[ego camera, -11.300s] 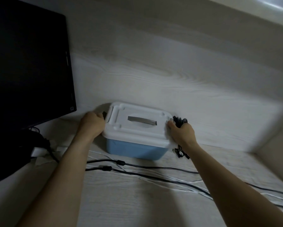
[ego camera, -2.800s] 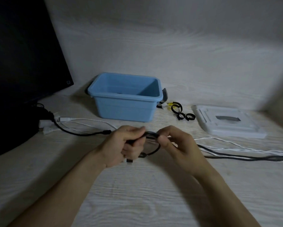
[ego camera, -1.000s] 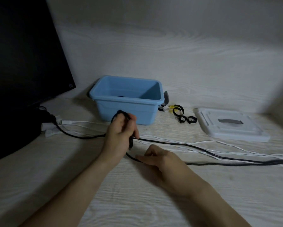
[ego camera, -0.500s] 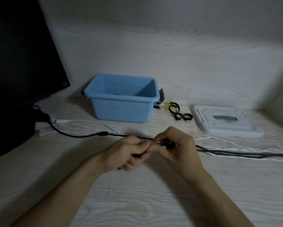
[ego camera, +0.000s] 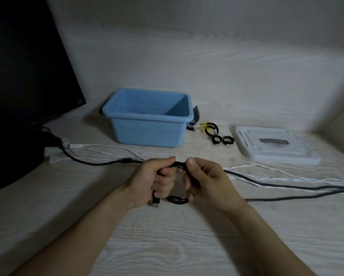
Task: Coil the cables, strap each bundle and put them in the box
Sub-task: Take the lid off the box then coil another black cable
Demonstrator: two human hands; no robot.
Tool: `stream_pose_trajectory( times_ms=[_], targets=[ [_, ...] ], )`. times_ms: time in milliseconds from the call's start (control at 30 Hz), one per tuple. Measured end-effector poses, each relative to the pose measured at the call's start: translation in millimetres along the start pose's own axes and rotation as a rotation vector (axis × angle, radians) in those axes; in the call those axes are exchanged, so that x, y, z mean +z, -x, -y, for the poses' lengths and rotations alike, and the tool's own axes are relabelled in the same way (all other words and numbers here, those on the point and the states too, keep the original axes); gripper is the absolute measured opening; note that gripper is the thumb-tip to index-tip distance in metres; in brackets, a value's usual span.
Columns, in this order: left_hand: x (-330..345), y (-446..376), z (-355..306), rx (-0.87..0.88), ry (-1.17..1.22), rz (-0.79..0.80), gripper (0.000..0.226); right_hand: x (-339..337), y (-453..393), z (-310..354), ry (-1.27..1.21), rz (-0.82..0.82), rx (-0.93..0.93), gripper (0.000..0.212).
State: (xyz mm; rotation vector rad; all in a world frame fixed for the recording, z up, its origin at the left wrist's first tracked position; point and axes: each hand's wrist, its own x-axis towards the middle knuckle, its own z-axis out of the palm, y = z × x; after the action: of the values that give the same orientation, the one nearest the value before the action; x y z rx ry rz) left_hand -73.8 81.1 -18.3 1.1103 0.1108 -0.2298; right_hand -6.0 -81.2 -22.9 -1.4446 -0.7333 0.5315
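Black cable [ego camera: 266, 183] | runs left-right, near end looped | both hands [ego camera: 179, 182] clamp loop

Pale wood-grain desk [ego camera: 167, 246], blue box [ego camera: 149, 132], white lid [ego camera: 272, 148], cables [ego camera: 286, 184]

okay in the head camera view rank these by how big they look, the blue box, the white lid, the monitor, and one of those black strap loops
1. monitor, though cut off by the frame
2. blue box
3. white lid, flatter; it lies at about the same depth as the box
4. black strap loop, by far the smallest
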Motion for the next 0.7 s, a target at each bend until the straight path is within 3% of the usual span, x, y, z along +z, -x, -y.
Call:
stream_pose_trajectory(
  times_ms=[133,400,567,700],
  targets=[
    [0,2,-2,0.004,0.056,-0.071,0.04,3,0,-2,0.34,-0.137,-0.176,0.037],
    [-13,1,-12,0.211,0.302,-0.194,0.039,-33,-3,-7,0.766,-0.268,-0.242,0.035],
    [-16,5,-20,0.323,0.513,-0.314,0.045,-40,-4,-7,0.783,-0.442,-0.296,0.009],
    [-17,4,-24,0.394,0.647,-0.48,0.048,-44,-6,-12,0.903,-0.556,-0.235,0.009]
  ],
)
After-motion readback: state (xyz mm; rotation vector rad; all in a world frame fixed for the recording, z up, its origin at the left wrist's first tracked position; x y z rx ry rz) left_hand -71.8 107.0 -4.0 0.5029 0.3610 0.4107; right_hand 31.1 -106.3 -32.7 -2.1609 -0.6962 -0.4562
